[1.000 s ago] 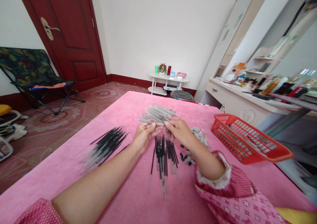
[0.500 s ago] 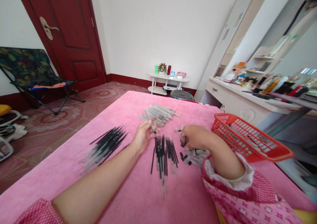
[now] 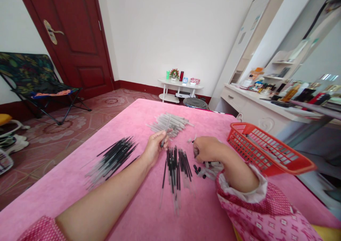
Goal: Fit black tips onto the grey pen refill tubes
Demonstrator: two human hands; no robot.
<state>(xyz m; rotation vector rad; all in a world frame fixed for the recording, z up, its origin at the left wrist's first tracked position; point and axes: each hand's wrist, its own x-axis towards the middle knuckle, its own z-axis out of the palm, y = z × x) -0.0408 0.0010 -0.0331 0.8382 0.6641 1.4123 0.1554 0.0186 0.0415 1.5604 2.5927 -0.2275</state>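
Observation:
My left hand (image 3: 154,146) is closed around a clear pen barrel (image 3: 168,123) with a dark end, tilted upward above the table. Behind it lies a pile of translucent pen barrels (image 3: 181,120). My right hand (image 3: 209,148) is curled down over a heap of small clear and black pen caps (image 3: 211,171). Its fingertips are mostly hidden, so what it pinches cannot be made out. Between the hands, black ink refills (image 3: 173,168) lie in a bunch pointing away from me. Another bundle of black refills (image 3: 117,157) lies left of my left forearm.
Pink cloth (image 3: 128,216) covers the table. A red plastic basket (image 3: 271,146) stands at the right edge, close to my right forearm. Beyond are a crowded dresser (image 3: 266,102), a small white stand (image 3: 170,80), a folding chair (image 3: 32,77) and a red door (image 3: 71,38).
The pen barrel in my left hand has swung to a more upright tilt, and the hand has lowered slightly. My right hand stays over the caps, shifted slightly left.

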